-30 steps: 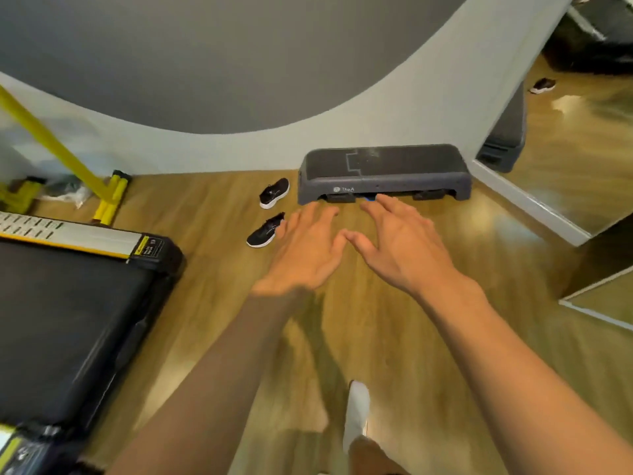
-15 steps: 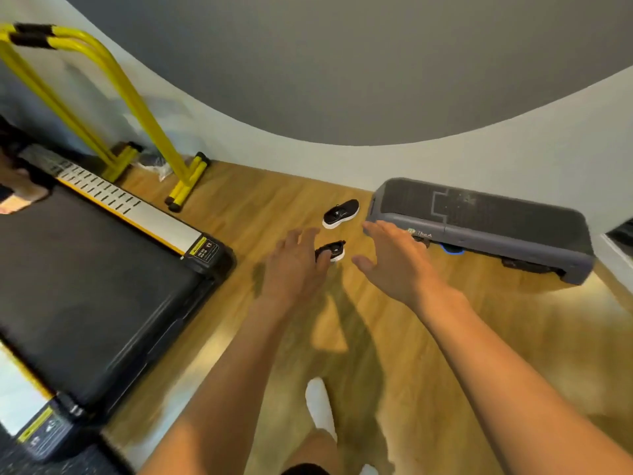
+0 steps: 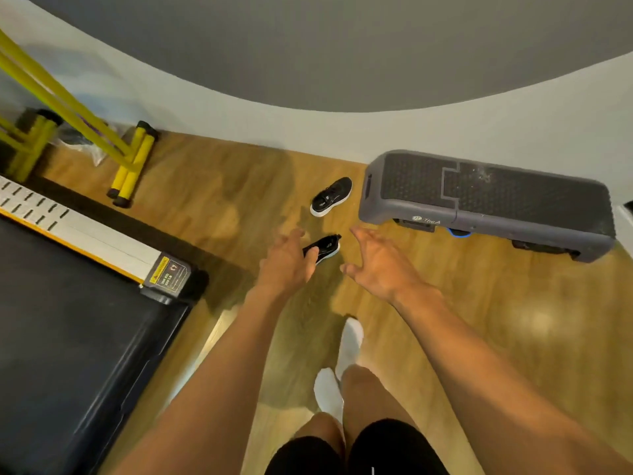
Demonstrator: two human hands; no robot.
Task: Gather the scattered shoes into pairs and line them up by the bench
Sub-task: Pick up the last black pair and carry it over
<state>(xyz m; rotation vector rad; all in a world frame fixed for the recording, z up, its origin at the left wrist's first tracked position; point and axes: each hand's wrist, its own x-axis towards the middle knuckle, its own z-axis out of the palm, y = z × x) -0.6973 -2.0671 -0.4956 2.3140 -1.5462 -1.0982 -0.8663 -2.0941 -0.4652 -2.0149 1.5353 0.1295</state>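
Two black shoes with white soles lie on the wooden floor left of the grey step bench [image 3: 479, 204]. The far shoe [image 3: 331, 196] sits close to the bench's left end. The near shoe [image 3: 325, 247] lies in front of it, its heel end hidden behind my left hand [image 3: 287, 264]. That hand reaches out with loosely spread fingers; I cannot tell whether it touches the shoe. My right hand [image 3: 380, 265] hovers to the right of the near shoe, fingers spread and holding nothing.
A black treadmill [image 3: 68, 320] fills the left side. Yellow exercise bars [image 3: 133, 166] stand by the wall at the back left. My white-socked feet [image 3: 349, 344] stand on the floor below my hands. A grey and white wall runs behind the bench.
I have stepped closer and turned left, so the bench now sits at the right. Both hands have come down toward the near shoe, the left now overlapping its heel.
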